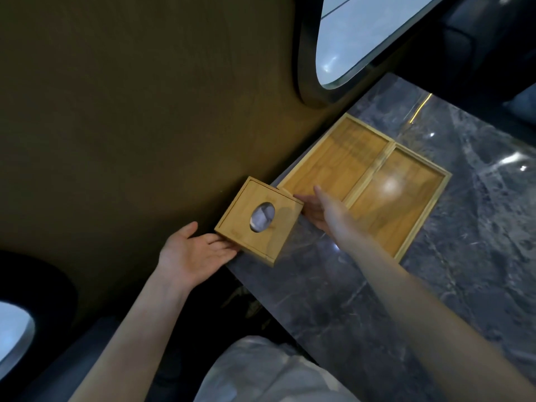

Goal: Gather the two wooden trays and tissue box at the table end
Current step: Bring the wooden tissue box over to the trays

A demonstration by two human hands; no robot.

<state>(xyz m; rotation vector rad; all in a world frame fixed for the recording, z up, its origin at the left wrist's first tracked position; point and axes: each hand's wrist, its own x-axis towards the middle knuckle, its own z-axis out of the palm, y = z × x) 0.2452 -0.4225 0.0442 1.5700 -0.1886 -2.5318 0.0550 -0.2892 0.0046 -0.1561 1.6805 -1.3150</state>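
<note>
A square wooden tissue box (261,219) with an oval opening showing white tissue sits tilted at the table's wall-side edge, partly overhanging it. My left hand (194,253) lies palm up with its fingertips under the box's near-left corner. My right hand (319,208) presses flat against the box's right side, fingers spread. Two shallow wooden trays lie side by side just beyond: the left tray (336,158) against the wall and the right tray (406,195) beside it, their long rims touching.
The dark grey marble table (435,285) stretches right and toward me. A brown wall (130,111) with an oval window (362,33) borders the table's left edge. A dark seat stands at the far right. My light clothing shows at the bottom.
</note>
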